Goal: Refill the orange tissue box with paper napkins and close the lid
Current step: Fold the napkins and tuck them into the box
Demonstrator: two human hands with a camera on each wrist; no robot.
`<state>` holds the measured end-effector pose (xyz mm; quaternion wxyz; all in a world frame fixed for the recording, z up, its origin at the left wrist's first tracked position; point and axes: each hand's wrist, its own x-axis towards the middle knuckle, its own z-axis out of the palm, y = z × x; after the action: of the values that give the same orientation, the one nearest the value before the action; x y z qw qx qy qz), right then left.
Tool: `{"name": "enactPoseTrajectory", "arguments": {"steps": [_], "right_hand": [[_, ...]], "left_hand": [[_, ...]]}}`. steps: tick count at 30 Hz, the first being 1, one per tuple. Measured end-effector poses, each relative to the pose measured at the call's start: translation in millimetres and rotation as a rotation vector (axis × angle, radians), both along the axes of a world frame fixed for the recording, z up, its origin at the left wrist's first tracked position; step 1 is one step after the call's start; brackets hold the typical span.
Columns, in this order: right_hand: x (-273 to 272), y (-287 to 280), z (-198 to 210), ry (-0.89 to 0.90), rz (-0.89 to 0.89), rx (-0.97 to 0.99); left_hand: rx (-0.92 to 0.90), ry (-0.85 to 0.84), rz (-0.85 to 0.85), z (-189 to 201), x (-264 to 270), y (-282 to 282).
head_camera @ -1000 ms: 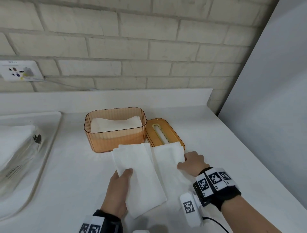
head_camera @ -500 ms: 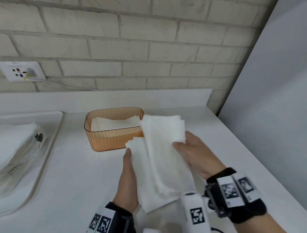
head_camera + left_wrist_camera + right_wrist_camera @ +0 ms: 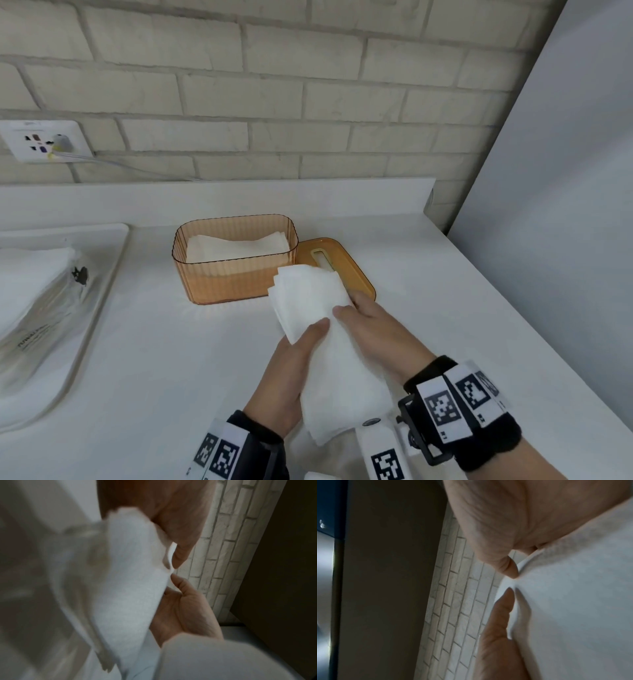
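The orange ribbed tissue box [image 3: 219,281] stands open on the white counter with white napkins [image 3: 236,245] lying inside. Its orange lid [image 3: 346,270] lies flat just right of it, slot up, partly covered by the stack I hold. Both hands hold one stack of white napkins [image 3: 329,346] above the counter in front of the box. My left hand [image 3: 291,373] grips its left side, thumb on top. My right hand [image 3: 370,329] grips the right side, thumb on top. The wrist views show the napkin stack [image 3: 123,588] [image 3: 573,601] filling the space between curled fingers.
A white tray [image 3: 99,291] at the left holds a plastic pack of napkins [image 3: 34,301]. A wall socket [image 3: 44,140] with a plugged cable sits on the brick wall. A grey panel [image 3: 555,205] borders the counter on the right.
The two napkin piles that lay spread on the counter have been gathered into one stack and lifted. The lid, hidden half a second ago, shows again as the stack narrowed.
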<state>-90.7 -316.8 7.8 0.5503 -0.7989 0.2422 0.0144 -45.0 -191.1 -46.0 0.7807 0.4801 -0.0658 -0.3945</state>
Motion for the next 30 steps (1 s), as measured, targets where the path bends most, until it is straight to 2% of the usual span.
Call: {"name": "enactPoseTrajectory", "arguments": {"steps": [4, 9, 12, 14, 16, 20, 22, 26, 30], "right_hand": [[1.7, -8.7, 3.4, -0.100, -0.040, -0.013], [-1.0, -13.9, -1.4, -0.103, 0.147, -0.039], [-3.5, -19.0, -4.2, -0.166, 0.093, -0.068], [-7.1, -25.8, -9.4, -0.149, 0.063, -0.063], [-13.6, -27.6, -17.9, -0.102, 0.052, 0.080], [-21.1, -13.1, -37.6, -0.165, 0.030, 0.768], [-19.1, -8.2, -41.7, -0.249, -0.034, 0.942], [-18.0, -29.7, -41.2, -0.295, -0.155, 0.903], [-21.2, -45.4, -37.7, -0.260, -0.145, 0.810]], "left_hand": [[0.030, -0.031, 0.005, -3.5, 7.7, 2.9], [0.121, -0.211, 0.046, 3.7, 18.5, 1.7], [0.158, -0.296, 0.123, 13.0, 24.9, -0.4], [0.127, -0.283, 0.184, 19.1, 28.1, 0.3], [0.016, -0.213, 0.233, 25.6, 26.9, -0.5], [-0.202, -0.055, 0.248, 29.4, 14.6, -8.5], [-0.230, -0.034, 0.238, 28.7, 10.7, -10.3], [-0.252, -0.031, 0.270, 25.9, 30.4, 11.3], [-0.027, -0.158, 0.084, 19.1, 54.1, 35.7]]}}
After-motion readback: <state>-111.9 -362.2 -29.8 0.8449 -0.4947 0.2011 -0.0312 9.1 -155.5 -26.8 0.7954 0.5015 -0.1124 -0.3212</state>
